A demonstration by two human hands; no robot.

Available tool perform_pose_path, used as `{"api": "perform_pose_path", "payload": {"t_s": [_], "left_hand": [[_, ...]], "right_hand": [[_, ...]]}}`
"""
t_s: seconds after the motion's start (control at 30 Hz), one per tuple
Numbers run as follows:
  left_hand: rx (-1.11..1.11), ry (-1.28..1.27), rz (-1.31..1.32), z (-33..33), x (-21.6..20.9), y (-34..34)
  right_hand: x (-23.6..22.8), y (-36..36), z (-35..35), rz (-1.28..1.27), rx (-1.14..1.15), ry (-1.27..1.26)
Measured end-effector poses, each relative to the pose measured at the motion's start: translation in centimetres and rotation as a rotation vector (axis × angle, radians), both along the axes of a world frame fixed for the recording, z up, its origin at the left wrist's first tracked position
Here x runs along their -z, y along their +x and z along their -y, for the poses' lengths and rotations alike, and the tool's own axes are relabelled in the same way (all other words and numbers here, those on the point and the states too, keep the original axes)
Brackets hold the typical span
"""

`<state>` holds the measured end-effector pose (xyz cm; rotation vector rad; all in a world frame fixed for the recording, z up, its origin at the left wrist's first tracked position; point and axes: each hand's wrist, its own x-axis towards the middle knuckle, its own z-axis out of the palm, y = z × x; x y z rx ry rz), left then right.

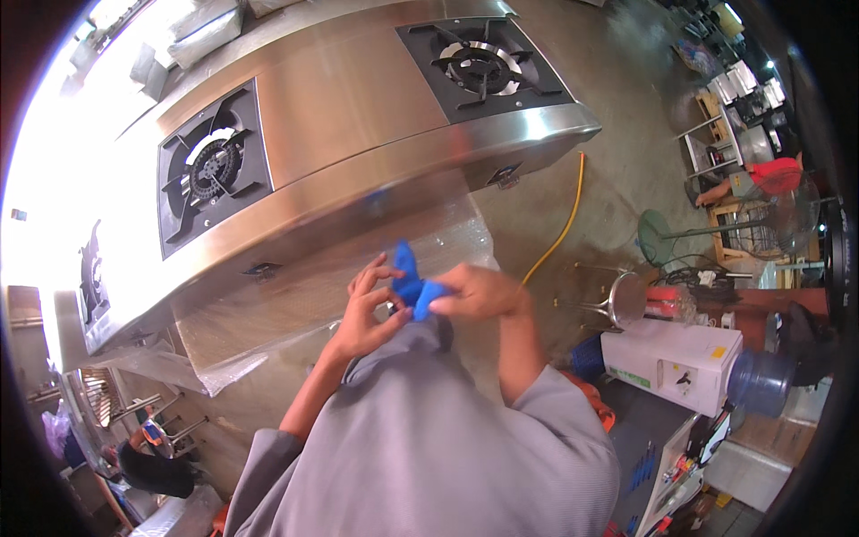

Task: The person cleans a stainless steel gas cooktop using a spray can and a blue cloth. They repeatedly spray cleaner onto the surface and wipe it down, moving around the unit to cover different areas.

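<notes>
In front of my grey shirt, both hands meet at a soft, bright blue piece [408, 285] that looks like cloth; its exact kind I cannot make out. My right hand [483, 291] is closed and pinches its folded right end between thumb and fingers. On the other side, my left hand [365, 309] has its thumb and index finger at the blue piece's left edge, while its other fingers are curled and slightly spread. Just beyond my hands is the front of a stainless steel stove [358, 166] with black burners [213, 170].
Bubble wrap [456, 237] hangs below the stove's front edge. A yellow hose [568, 224] lies on the floor to the right. Near it are a round stool [626, 298], a standing fan [658, 237] and a white box [676, 367]. A person in red [774, 176] is at far right.
</notes>
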<state>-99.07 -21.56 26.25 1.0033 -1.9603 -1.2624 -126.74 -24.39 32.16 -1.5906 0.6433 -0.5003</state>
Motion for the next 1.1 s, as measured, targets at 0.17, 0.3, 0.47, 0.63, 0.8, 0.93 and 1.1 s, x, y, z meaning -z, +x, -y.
{"api": "perform_pose_path", "payload": {"t_s": [0.17,0.3,0.47,0.63,0.8,0.93,1.1], "left_hand": [[0.149,0.254,-0.123,4.0,-2.8,0.0],[0.087,0.54,-0.338,5.0,-3.8,-1.1],[0.196,0.232,0.144,7.0,-4.7,-0.2],[0.101,0.145,0.337,8.3,-5.3,0.4],[0.012,0.014,0.338,8.7,-5.3,-0.4],[-0.054,-0.065,0.378,8.3,-5.6,-1.4],[-0.146,-0.039,0.361,8.3,-6.1,-2.8]], "right_hand": [[-1.5,-2.0,-1.2,-0.257,0.423,0.188],[-0.7,-2.0,-1.5,-0.179,0.584,0.205],[1.2,-1.7,-0.8,-0.093,0.638,0.039],[2.5,-1.4,1.0,-0.041,0.822,-0.022],[3.8,0.5,3.1,-0.099,1.135,-0.101],[5.5,1.6,3.3,-0.239,1.312,-0.012],[10.5,2.9,1.3,0.35,1.364,0.369]]}}
